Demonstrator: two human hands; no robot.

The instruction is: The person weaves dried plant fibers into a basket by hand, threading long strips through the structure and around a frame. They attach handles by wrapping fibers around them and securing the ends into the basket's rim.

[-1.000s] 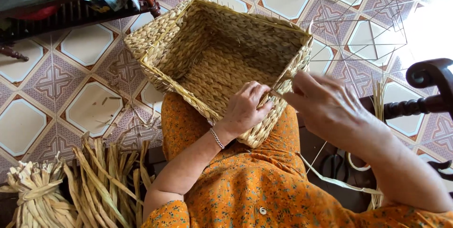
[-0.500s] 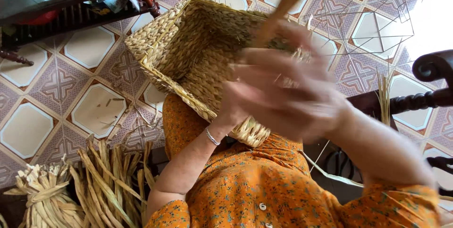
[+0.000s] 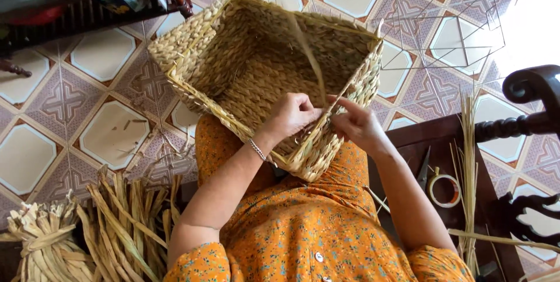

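Observation:
A square woven straw basket (image 3: 192,45) rests tilted on my lap, its open mouth toward me. My left hand (image 3: 293,114) grips the near rim of the basket, fingers curled over the weave. Close beside it, my right hand (image 3: 357,123) pinches a thin straw strand (image 3: 309,54) that runs up and back across the basket's inside. Both hands sit at the same rim corner, almost touching. I wear an orange flowered dress and a bracelet on the left wrist.
Bundles of dried straw (image 3: 76,238) lie on the patterned tile floor at the lower left. A wire frame (image 3: 446,25) stands at the upper right. A roll of tape (image 3: 444,188), scissors and loose straws (image 3: 468,165) lie on a dark wooden seat at right.
My right hand, which had swung up high pulling the strand, has come back down to the basket rim beside my left hand. The strand now trails across the basket.

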